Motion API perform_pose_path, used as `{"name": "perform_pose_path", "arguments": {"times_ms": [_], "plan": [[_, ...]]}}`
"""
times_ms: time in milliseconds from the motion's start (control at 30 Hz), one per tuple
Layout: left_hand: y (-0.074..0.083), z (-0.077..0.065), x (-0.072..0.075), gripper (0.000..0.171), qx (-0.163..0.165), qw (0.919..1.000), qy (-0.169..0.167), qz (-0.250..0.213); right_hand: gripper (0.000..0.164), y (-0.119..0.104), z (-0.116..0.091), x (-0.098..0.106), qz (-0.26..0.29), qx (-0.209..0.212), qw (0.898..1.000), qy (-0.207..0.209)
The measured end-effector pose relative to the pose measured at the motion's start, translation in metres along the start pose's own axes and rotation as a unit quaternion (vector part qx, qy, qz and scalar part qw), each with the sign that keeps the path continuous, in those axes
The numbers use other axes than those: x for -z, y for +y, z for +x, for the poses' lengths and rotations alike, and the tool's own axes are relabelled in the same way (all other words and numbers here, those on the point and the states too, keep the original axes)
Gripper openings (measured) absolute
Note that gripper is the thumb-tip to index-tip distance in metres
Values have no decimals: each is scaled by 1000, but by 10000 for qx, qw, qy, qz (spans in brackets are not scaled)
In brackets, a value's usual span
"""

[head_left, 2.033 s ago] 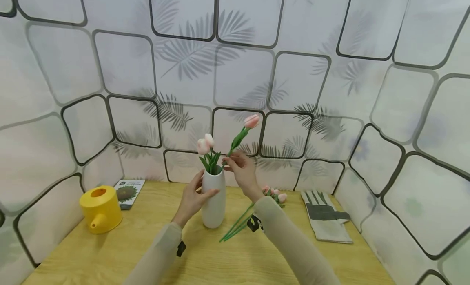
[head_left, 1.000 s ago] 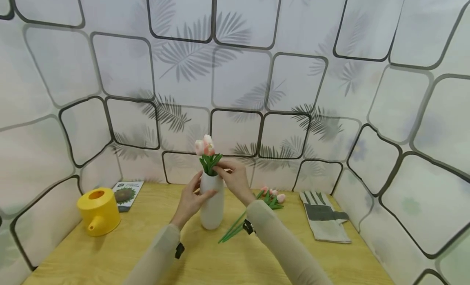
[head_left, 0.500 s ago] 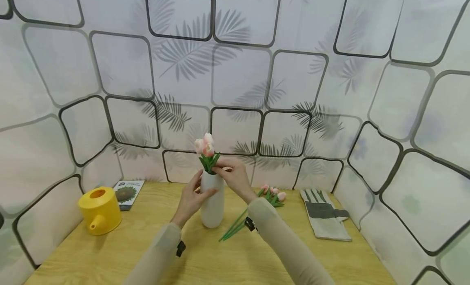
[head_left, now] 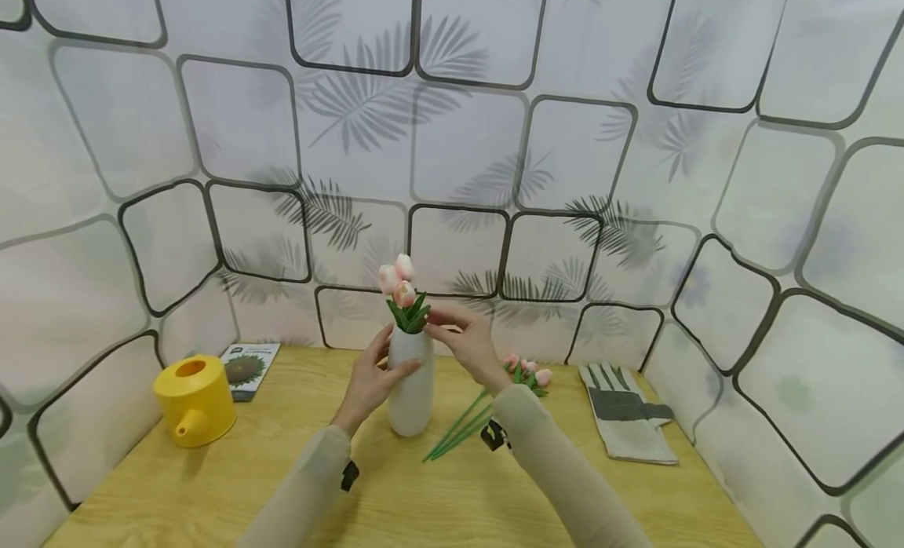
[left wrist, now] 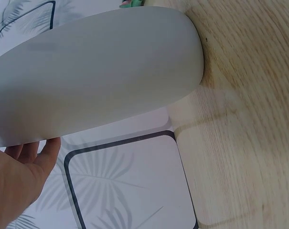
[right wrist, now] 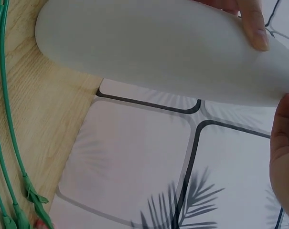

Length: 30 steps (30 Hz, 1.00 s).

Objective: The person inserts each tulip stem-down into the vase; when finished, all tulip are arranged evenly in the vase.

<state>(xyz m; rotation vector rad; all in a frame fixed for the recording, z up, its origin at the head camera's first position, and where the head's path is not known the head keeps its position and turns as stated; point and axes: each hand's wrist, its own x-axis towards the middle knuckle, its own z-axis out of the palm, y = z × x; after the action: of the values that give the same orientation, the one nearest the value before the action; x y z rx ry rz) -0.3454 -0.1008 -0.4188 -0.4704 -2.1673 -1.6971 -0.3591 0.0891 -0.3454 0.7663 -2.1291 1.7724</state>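
A white vase point(head_left: 411, 383) stands upright on the table with three pink tulips point(head_left: 404, 294) in it, their green leaves point(head_left: 411, 316) spreading over the rim. My left hand point(head_left: 369, 381) grips the vase from the left, thumb across its front and fingers behind. In the left wrist view, fingers point(left wrist: 49, 152) curve against the vase wall. My right hand point(head_left: 468, 340) is at the right of the rim, its thumb and forefinger apart beside the leaves. The right wrist view shows a fingertip point(right wrist: 285, 100) right at the rim; its other fingers are partly hidden.
Several loose pink tulips point(head_left: 526, 371) lie on the table right of the vase, partly behind the right forearm. A yellow watering can point(head_left: 194, 403) and a seed packet point(head_left: 247, 367) are at the left. Grey-and-white gloves point(head_left: 627, 414) lie at the right. Patterned walls surround the table.
The right hand has lowered a pink tulip into the vase beside the other two. Since then its fingers have parted and moved slightly right. The left hand keeps its grip.
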Motion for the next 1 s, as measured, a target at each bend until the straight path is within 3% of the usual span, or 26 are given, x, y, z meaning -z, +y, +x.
{"name": "perform_pose_path", "arguments": {"times_ms": [167, 300, 600, 867, 1000], "plan": [[1, 2, 1, 84, 116, 9999, 22, -3, 31, 5, -5, 11, 154, -467, 9987, 118], [2, 3, 1, 84, 139, 9999, -2, -17, 29, 14, -11, 22, 254, -609, 9977, 133], [4, 2, 2, 84, 200, 9998, -25, -15, 31, 44, -30, 52, 132, -1237, 9914, -416], [42, -11, 5, 80, 259, 9995, -155, 105, 36, 76, -47, 71, 48, -1424, 9885, -512], [21, -6, 3, 83, 214, 9997, -94, 11, 40, 85, -57, 83, 16, -1599, 9856, -554]]}}
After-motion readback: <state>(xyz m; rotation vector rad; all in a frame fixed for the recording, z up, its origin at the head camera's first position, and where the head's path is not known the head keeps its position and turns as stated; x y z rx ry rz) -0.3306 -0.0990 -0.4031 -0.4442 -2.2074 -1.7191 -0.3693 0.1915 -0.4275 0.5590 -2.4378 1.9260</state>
